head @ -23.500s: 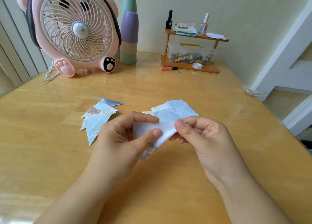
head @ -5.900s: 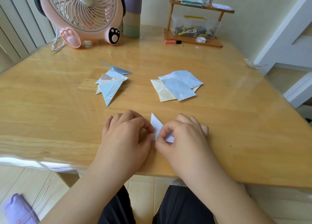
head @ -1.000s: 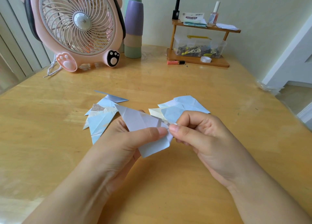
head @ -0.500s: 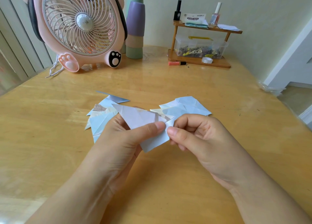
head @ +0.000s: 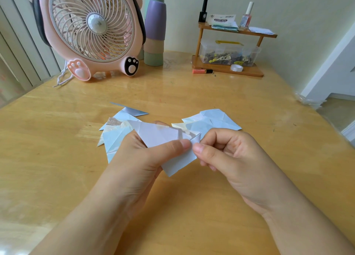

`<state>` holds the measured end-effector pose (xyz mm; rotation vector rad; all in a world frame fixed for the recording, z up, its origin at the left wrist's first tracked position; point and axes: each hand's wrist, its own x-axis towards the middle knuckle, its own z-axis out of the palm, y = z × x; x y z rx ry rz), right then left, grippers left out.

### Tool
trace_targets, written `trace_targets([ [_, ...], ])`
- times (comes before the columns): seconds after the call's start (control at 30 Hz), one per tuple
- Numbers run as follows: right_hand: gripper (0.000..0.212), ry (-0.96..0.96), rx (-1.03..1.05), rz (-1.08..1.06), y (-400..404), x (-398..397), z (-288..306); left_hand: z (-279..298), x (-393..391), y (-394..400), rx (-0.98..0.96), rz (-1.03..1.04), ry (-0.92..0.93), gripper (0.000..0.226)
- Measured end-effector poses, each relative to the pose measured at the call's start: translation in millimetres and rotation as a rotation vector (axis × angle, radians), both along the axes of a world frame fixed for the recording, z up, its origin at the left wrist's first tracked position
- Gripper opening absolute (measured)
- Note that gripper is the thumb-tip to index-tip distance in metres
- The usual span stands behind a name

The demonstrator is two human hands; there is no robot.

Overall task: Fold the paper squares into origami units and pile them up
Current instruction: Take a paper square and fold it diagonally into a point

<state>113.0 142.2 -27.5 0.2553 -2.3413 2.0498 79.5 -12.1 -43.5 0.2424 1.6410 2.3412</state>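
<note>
Both thumbs pinch the half-folded paper unit point(head: 165, 139), left hand point(head: 142, 158) and right hand point(head: 230, 154) meeting at its crease—light, flimsy, easily crumpled.

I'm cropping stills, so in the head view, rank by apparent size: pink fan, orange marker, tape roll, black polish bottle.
1. Pink paw-footed desk fan
2. Black nail-polish bottle
3. Orange marker, about equal to the bottle
4. Clear tape roll

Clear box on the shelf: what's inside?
The clear box holds a dark jumble of small pieces, a few yellow and white; too small to identify. It sits on the lower board of the wooden shelf, whose top board hides its lid's rear.
</note>
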Motion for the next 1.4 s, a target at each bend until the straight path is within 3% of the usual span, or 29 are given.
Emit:
trace_targets([
  [0.07, 0.021, -0.001, 0.0, -0.004, -0.3, -0.3, -0.4, 2.6, 1.4, 0.4, 0.016, -0.007, 0.012, 0.013],
  [0.7, 0.015, 0.022, -0.017, -0.046, 4.2, 0.0, 5.0, 3.6, 1.8, 1.3, -0.064, -0.007, 0.069, 0.015],
  [0.93, 0.026, 0.049, 0.026, -0.08, 2.8, -1.6, 1.0, 3.8, 2.1, 1.7, -0.051, -0.017, 0.065, 0.016],
  [1.2, 0.015, 0.095, 0.09, -0.097, 4.3, -2.3, -2.8, 2.0, 2.4, 1.9, -0.112, -0.028, 0.101, 0.015],
  [1.4, 0.015, -0.015, -0.004, -0.109, 5.1, -3.7, -2.7, -0.1, -0.2, 1.7, -0.079, 0.015, 0.074, 0.02],
])
